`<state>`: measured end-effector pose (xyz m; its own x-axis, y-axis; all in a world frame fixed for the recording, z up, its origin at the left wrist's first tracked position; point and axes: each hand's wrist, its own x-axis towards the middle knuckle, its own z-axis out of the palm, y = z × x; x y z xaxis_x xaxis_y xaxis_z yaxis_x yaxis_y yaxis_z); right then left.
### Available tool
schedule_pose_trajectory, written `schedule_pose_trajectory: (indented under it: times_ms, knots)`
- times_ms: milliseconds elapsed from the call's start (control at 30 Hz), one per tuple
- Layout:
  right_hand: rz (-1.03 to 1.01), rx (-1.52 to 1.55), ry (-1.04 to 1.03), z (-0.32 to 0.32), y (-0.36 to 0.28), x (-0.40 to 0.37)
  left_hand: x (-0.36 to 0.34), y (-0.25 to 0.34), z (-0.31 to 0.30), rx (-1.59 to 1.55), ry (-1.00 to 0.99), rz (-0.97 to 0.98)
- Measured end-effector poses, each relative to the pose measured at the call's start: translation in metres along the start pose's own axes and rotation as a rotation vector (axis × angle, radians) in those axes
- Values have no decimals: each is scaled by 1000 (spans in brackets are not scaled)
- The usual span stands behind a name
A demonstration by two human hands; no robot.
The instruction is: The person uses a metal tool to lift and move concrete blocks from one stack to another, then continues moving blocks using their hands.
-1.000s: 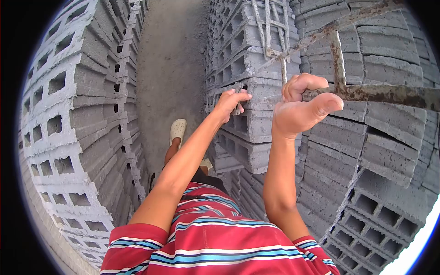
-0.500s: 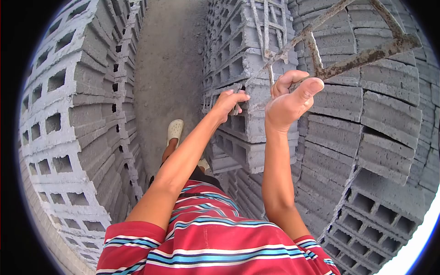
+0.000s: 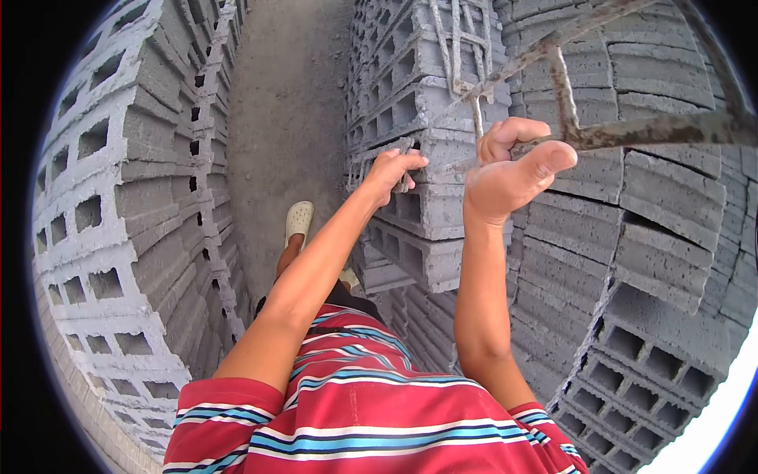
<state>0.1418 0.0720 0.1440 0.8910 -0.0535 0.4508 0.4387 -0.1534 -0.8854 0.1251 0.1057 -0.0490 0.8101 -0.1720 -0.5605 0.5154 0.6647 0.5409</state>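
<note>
My right hand (image 3: pixel 509 174) is closed around a rusty metal bar of a welded iron frame (image 3: pixel 639 130) that reaches up and right over the stacked grey concrete blocks (image 3: pixel 655 213). My left hand (image 3: pixel 392 170) grips a lower, paler part of the same frame (image 3: pixel 456 47) where it lies against the face of the block stack (image 3: pixel 418 103). Both arms stretch forward from my red striped shirt.
A tall wall of hollow concrete blocks (image 3: pixel 118 197) stands on the left. A narrow dirt path (image 3: pixel 292 103) runs between the two stacks. My foot in a pale clog (image 3: pixel 298 223) stands on it.
The frame's long bar has swung from sloping upward to nearly level on the right. My right hand has shifted slightly with it. My left hand has stayed in place.
</note>
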Motion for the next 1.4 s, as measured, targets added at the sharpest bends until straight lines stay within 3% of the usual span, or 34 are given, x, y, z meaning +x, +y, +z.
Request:
schedule_pose_trajectory:
  times_ms: [100,233,367,633,833,933,1033,1133,1267,1400]
  knots:
    - [20,-95,-14,1,8,-4,3,-4,0,-21,19,18]
    - [-88,26,-32,3,-9,4,0,-4,-1,-1,9,16]
    - [168,-111,0,2,29,-14,1,-2,-2,-7,-21,0]
    - [-31,96,-18,0,-6,0,3,-1,1,-17,2,-12]
    - [26,-120,37,7,14,-7,2,-2,-1,-7,-2,-8]
    - [104,-61,-13,8,4,-5,1,-4,0,-16,13,-1]
    - [-7,47,53,15,-12,3,2,-3,-1,-8,13,-10]
    - [-19,-68,-40,5,2,-5,2,-1,-1,-3,-5,-19]
    - [108,-90,9,5,30,-20,4,-4,-4,9,-4,-5]
    - [-22,155,32,10,-7,-1,5,-8,-6,-18,-31,-14]
